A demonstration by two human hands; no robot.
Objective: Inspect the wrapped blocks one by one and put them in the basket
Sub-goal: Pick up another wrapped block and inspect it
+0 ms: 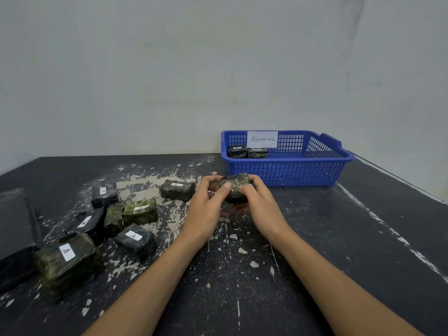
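Note:
A dark green wrapped block (236, 186) is held just above the table in front of the basket. My left hand (209, 204) grips its left side, thumb on top. My right hand (258, 202) grips its right side, fingers curled round it. The blue plastic basket (291, 170) stands behind them at the back right, with a paper label reading "Abnormal" on its far wall. Two wrapped blocks (247, 152) lie in its left far corner. Several more wrapped blocks (135, 212), most with white "A" stickers, lie scattered on the left of the table.
The black table (242, 275) has worn, flaking paint. A grey wall rises right behind the basket. The table's right edge (400, 183) runs diagonally past the basket. A large wrapped block (68, 260) lies near the front left, beside a dark flat object at the left edge.

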